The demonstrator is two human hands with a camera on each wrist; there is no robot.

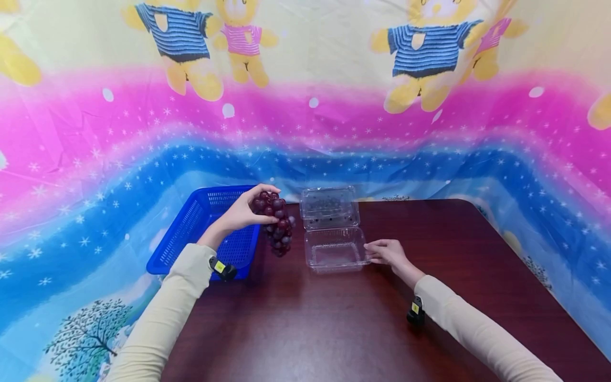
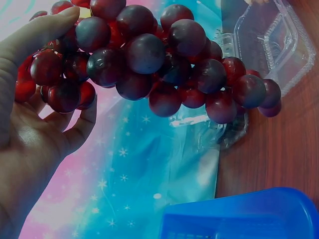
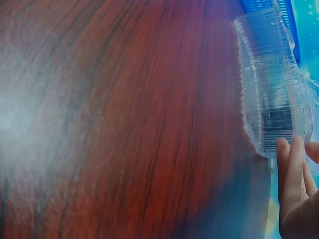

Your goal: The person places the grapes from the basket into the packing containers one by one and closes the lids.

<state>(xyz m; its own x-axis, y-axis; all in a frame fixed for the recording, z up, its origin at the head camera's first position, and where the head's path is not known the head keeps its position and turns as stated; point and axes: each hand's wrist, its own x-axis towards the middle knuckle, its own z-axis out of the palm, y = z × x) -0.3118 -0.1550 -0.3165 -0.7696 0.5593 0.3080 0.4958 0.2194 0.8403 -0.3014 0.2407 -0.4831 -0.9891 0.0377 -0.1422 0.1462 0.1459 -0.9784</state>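
My left hand (image 1: 244, 211) grips the top of a bunch of dark red grapes (image 1: 277, 223), which hangs in the air between the blue basket (image 1: 191, 233) and the clear clamshell box (image 1: 334, 254). In the left wrist view the grapes (image 2: 149, 64) fill the upper frame, with my left hand's fingers (image 2: 35, 40) curled round their upper end. The box lies on the table with its lid (image 1: 329, 206) open at the far side. My right hand (image 1: 385, 251) rests with straight fingers against the box's right edge; the right wrist view shows the fingertips (image 3: 291, 164) touching the box (image 3: 269, 94).
A dark wooden table (image 1: 363, 318) carries everything. The blue basket sits at its far left corner and hangs partly over the edge. A bright printed cloth (image 1: 305, 116) with bears covers the wall behind and drapes down round the table's sides.
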